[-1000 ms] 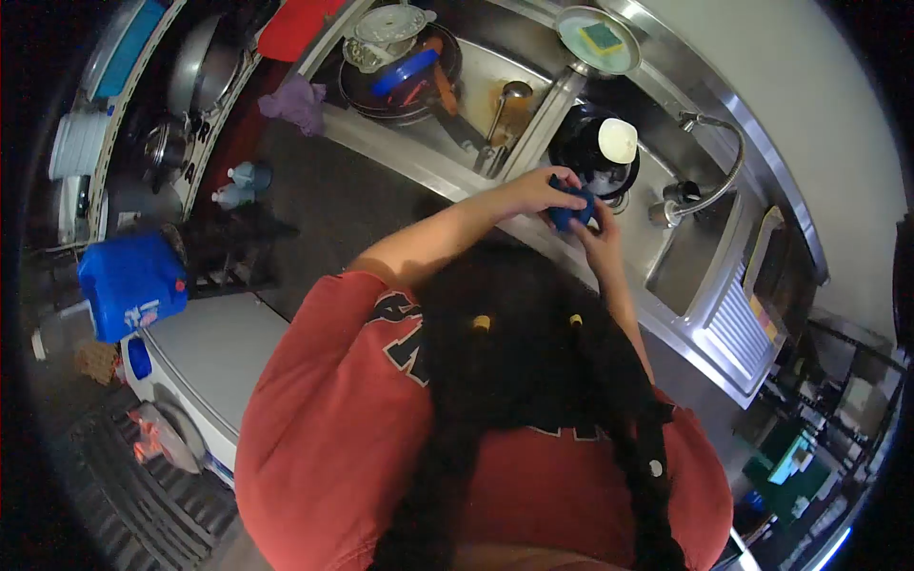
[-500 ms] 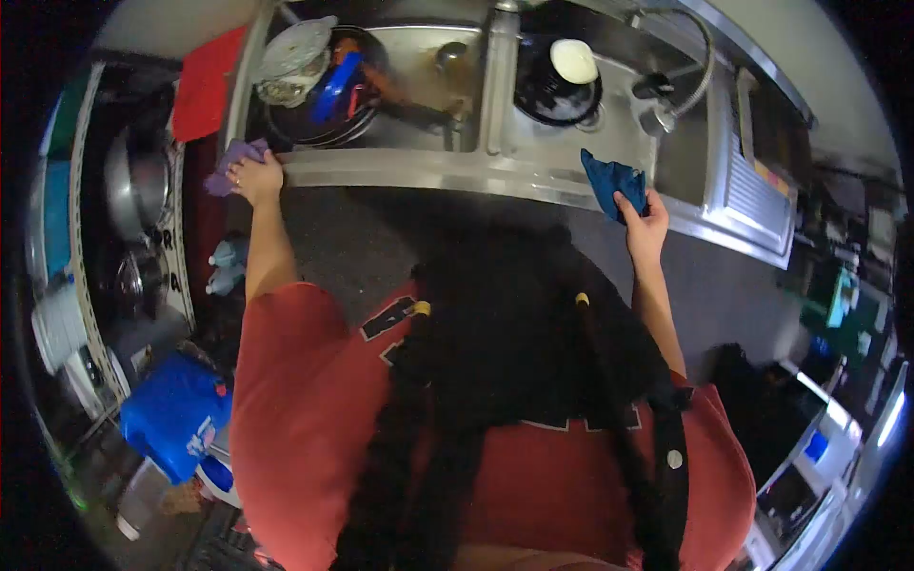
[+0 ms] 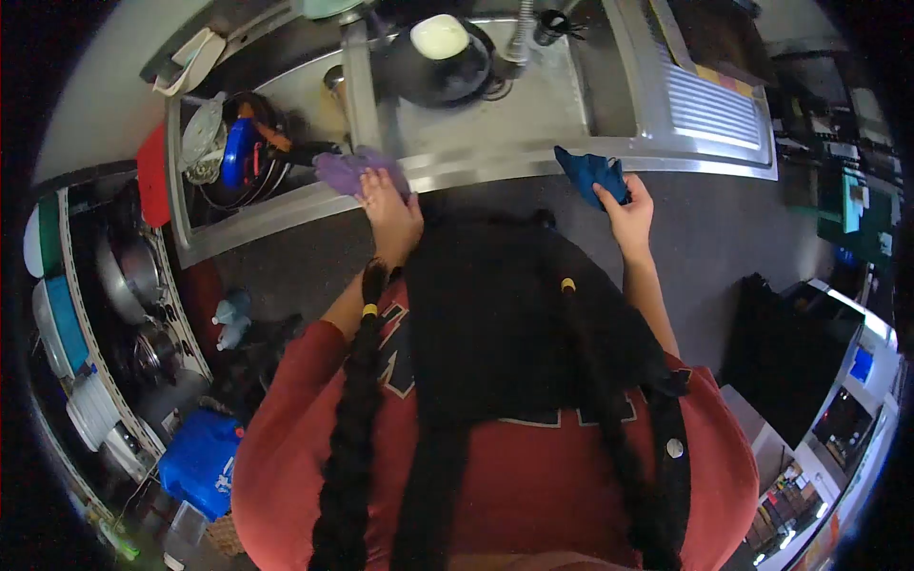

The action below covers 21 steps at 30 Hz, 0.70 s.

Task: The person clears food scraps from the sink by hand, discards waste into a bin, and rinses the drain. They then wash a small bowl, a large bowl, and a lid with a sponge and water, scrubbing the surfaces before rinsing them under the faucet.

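My left hand (image 3: 390, 211) presses a purple cloth (image 3: 339, 175) onto the front rim of the steel double sink (image 3: 476, 169), close to the divider between the basins. The cloth is bunched under and beyond its fingers. Farther right, my right hand (image 3: 630, 217) pinches a dark blue cloth (image 3: 583, 171) between thumb and fingers, and the cloth hangs just in front of the rim. In the left basin lie a dark pan (image 3: 249, 195), a blue item (image 3: 238, 152) and a pale, lid-like item (image 3: 203, 133). A black pan (image 3: 433, 81) with a whitish bowl-like piece (image 3: 439, 36) sits in the right basin.
A ribbed drainboard (image 3: 714, 105) forms the sink's right end. Left of me stands a metal rack (image 3: 119, 352) with pots and plates, and a blue container (image 3: 202, 462) below. A red sheet (image 3: 152, 176) hangs by the sink's left end. A faucet hose (image 3: 522, 33) rises behind the basins.
My left hand and the purple cloth have slid right along the rim, from the sink's left corner to near the divider. My right hand still holds the blue cloth. The view has shifted right.
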Motion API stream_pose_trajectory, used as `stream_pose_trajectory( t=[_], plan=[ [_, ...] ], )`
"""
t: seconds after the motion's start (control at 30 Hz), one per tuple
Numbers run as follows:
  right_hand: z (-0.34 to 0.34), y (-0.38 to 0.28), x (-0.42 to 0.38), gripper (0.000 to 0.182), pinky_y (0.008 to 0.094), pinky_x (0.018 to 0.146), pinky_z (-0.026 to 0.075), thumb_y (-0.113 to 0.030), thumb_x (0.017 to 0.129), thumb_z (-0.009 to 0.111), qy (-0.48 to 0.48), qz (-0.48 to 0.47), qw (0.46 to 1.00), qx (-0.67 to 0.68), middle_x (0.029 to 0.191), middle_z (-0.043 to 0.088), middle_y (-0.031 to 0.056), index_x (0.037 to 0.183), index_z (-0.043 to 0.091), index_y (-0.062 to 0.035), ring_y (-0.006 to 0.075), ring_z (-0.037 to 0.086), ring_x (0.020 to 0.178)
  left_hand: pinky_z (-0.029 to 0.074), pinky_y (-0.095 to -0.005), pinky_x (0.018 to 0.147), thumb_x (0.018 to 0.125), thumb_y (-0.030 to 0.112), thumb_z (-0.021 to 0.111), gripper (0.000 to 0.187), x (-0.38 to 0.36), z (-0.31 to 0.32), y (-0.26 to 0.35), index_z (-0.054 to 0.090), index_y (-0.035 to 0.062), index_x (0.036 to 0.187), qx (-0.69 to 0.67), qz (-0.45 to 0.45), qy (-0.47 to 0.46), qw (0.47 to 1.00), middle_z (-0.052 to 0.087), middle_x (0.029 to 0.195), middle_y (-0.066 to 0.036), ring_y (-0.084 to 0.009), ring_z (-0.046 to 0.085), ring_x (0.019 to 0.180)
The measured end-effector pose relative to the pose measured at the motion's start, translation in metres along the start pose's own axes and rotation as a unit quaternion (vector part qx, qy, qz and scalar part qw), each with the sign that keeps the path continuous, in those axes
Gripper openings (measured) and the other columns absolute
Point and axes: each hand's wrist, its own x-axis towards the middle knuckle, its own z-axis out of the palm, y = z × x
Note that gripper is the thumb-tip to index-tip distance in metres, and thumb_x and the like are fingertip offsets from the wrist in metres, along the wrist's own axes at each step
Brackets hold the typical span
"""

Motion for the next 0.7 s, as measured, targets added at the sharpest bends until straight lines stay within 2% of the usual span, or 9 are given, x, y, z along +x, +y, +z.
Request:
stream_pose_trajectory(
  t=[0.2,0.33,0.4,0.47,0.5,0.57,0.6,0.67,0.7],
  plan=[
    [-0.104,0.061,0.02,0.023,0.0271,0.059,0.038,-0.012,0.073,0.078,0.024,0.031,0.999,-0.029,0.067,0.05,0.0035,0.075,0.058,0.0003,0.0118,0.045,0.063,0.017,-0.0584,0.114,0.081,0.008,0.061,0.067,0.016,0.039,0.131,0.035,-0.005,0.141,-0.076,0.134,-0.105,0.982,0.031,0.148,-0.027,-0.0442,0.028,0.138],
    [-0.165,0.096,0.031,0.022,0.0266,0.058,0.038,-0.011,0.074,0.078,0.059,0.073,0.996,-0.012,0.066,0.05,0.0018,0.076,0.059,0.0,0.0107,0.045,0.063,0.026,-0.0524,0.111,0.078,0.003,0.062,0.056,0.031,0.075,0.204,0.049,0.0026,0.132,-0.099,0.222,-0.102,0.965,0.043,0.14,-0.019,-0.0366,0.038,0.133],
    [-0.191,0.108,0.032,0.021,0.0263,0.059,0.038,-0.011,0.074,0.078,0.073,0.085,0.994,-0.005,0.066,0.05,0.0012,0.077,0.06,-0.0001,0.0103,0.045,0.064,0.032,-0.0509,0.105,0.073,0.002,0.063,0.049,0.04,0.077,0.237,0.057,0.0075,0.121,-0.104,0.243,-0.068,0.962,0.051,0.132,-0.013,-0.0338,0.045,0.125],
    [-0.215,0.118,0.032,0.019,0.0251,0.059,0.038,-0.01,0.076,0.077,0.1,0.079,0.991,0.034,0.068,0.05,0.0002,0.078,0.06,-0.0006,0.0091,0.045,0.064,0.039,-0.0488,0.096,0.068,0.0,0.062,0.039,0.053,0.072,0.259,0.061,0.0079,0.107,-0.09,0.212,-0.199,0.952,0.058,0.116,-0.012,-0.0352,0.052,0.111],
    [-0.228,0.122,0.031,0.019,0.0251,0.059,0.038,-0.01,0.076,0.077,0.108,0.081,0.99,0.034,0.068,0.05,0.0002,0.078,0.06,-0.0006,0.0091,0.045,0.064,0.039,-0.0488,0.096,0.068,0.0,0.062,0.039,0.06,0.07,0.271,0.061,0.0079,0.107,-0.09,0.221,-0.2,0.95,0.058,0.116,-0.012,-0.0352,0.052,0.111],
    [-0.25,0.127,0.023,0.02,0.0242,0.06,0.039,-0.01,0.076,0.078,0.131,0.092,0.987,0.017,0.069,0.051,-0.0005,0.078,0.06,-0.0012,0.0084,0.046,0.065,0.043,-0.0446,0.084,0.067,-0.002,0.06,0.027,0.069,0.062,0.293,0.06,0.0062,0.093,-0.204,0.197,-0.158,0.946,0.058,0.1,-0.013,-0.0349,0.055,0.098],
    [-0.259,0.137,0.017,0.02,0.0242,0.06,0.039,-0.01,0.076,0.078,0.134,0.095,0.986,0.019,0.069,0.051,-0.0005,0.078,0.06,-0.0012,0.0084,0.046,0.065,0.043,-0.0446,0.084,0.067,-0.002,0.06,0.027,0.075,0.055,0.312,0.06,0.0062,0.093,-0.202,0.2,-0.161,0.945,0.058,0.1,-0.013,-0.0349,0.055,0.098],
    [-0.275,0.156,0.006,0.021,0.0236,0.06,0.039,-0.01,0.076,0.078,0.156,0.125,0.98,0.006,0.069,0.051,-0.001,0.077,0.059,-0.0015,0.0076,0.046,0.066,0.045,-0.0428,0.081,0.067,-0.002,0.059,0.025,0.087,0.044,0.359,0.061,0.004,0.091,-0.263,0.242,-0.008,0.934,0.059,0.095,-0.015,-0.0359,0.057,0.094],
    [-0.28,0.156,0.002,0.021,0.0236,0.06,0.039,-0.01,0.076,0.078,0.157,0.126,0.98,0.007,0.069,0.051,-0.001,0.077,0.059,-0.0015,0.0076,0.046,0.066,0.045,-0.0436,0.083,0.066,-0.001,0.061,0.028,0.092,0.043,0.379,0.061,0.0044,0.094,-0.272,0.259,-0.013,0.927,0.058,0.099,-0.015,-0.036,0.056,0.096]
  ],
)
